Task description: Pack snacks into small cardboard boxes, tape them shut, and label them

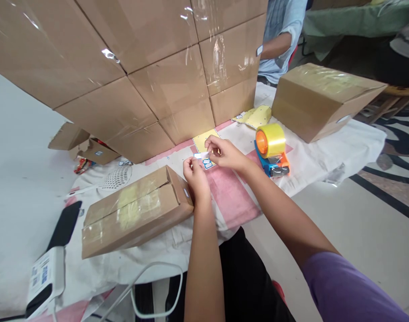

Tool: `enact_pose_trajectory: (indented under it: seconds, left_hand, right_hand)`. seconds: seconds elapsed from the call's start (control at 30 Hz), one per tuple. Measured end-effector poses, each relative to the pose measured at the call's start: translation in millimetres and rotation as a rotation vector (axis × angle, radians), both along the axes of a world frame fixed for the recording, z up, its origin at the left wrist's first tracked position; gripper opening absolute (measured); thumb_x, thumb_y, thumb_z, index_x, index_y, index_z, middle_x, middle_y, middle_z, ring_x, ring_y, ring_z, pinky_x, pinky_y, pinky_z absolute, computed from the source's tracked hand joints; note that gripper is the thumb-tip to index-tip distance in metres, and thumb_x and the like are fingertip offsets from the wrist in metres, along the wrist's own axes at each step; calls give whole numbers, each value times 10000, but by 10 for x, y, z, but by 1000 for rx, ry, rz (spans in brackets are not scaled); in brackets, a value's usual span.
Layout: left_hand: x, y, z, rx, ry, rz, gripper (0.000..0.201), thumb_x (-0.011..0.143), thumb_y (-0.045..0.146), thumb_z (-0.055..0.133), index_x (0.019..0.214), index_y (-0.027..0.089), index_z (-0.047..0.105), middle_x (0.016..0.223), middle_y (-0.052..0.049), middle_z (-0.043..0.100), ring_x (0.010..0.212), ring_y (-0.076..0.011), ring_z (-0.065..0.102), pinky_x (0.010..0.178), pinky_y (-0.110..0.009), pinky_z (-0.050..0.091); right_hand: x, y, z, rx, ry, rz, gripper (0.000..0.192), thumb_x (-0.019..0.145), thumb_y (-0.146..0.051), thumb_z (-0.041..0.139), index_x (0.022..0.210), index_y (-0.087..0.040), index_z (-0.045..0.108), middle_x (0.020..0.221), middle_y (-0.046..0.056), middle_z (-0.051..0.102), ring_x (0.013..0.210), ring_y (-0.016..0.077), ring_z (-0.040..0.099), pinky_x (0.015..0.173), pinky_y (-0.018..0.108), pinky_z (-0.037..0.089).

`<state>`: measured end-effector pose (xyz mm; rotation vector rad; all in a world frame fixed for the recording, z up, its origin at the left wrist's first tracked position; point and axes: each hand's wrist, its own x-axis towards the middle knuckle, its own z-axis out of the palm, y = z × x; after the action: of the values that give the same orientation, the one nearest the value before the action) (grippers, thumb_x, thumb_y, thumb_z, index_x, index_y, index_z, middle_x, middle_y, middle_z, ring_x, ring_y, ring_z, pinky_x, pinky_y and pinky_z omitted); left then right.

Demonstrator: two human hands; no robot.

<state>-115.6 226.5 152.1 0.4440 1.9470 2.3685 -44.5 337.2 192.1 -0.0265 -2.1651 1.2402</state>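
Both hands pinch one small white sticker (202, 155) between them: the left hand (195, 175) grips its near end, the right hand (225, 153) its far side, fingertips closed. The taped carton (133, 210) lies just left of the left hand, its long axis running leftward; the tape dispenser (271, 150) sits right of the right hand.

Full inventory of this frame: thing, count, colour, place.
stacked cardboard boxes: several, brown, taped, behind the cloth
flat taped cardboard box: 1, brown, left of the hands
large cardboard box: 1, brown, far right
tape dispenser: 1, blue-orange with yellow roll, right of the hands
yellow sticker sheets: at least 2, by the stack
small white sticker: 1, pinched between both hands
handheld device: 1, white-black, lower left
co-worker's arm: 1, top
left hand: on the sticker
right hand: on the sticker
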Motion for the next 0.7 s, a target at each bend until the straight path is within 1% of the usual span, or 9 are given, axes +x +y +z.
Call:
enact_pose_trajectory:
  seconds: [0.13,0.27,0.43,0.57,0.7]
  left_hand:
    - [-29,16,-45,4,-30,1,137,862,339,520,828,207,532,687,39,510,571,-101,470,585,-235,391]
    - [-60,18,-62,-2,-59,45,145,856,347,517,847,203,525,743,28,535,574,-92,473,590,-233,395]
    - [-71,4,-51,-41,-66,85,182,866,371,487,871,193,527,741,25,553,557,-83,463,574,-221,391]
    - [-62,56,-45,-129,-41,75,205,839,362,512,893,173,570,753,6,603,585,-93,503,594,-222,418]
    - [-75,141,-30,-287,-26,7,199,815,306,513,912,159,604,710,-10,658,580,-120,570,595,-237,443]
  right_hand:
    - [1,22,-15,29,-13,-25,270,687,-109,528,940,-201,514,767,-32,568,588,116,459,573,251,343]
    - [1,36,-27,57,-27,-40,259,700,-116,540,944,-200,522,779,-27,579,606,118,477,587,248,349]
    - [13,35,-6,37,-28,-61,246,705,-125,564,938,-196,524,772,-30,568,597,112,470,574,237,346]
    - [6,16,20,-60,6,-13,245,695,-119,564,923,-196,519,750,-42,553,590,106,463,569,230,345]
    - [-15,11,18,-206,48,46,248,706,-128,567,938,-199,515,697,-55,556,594,111,469,579,230,346]
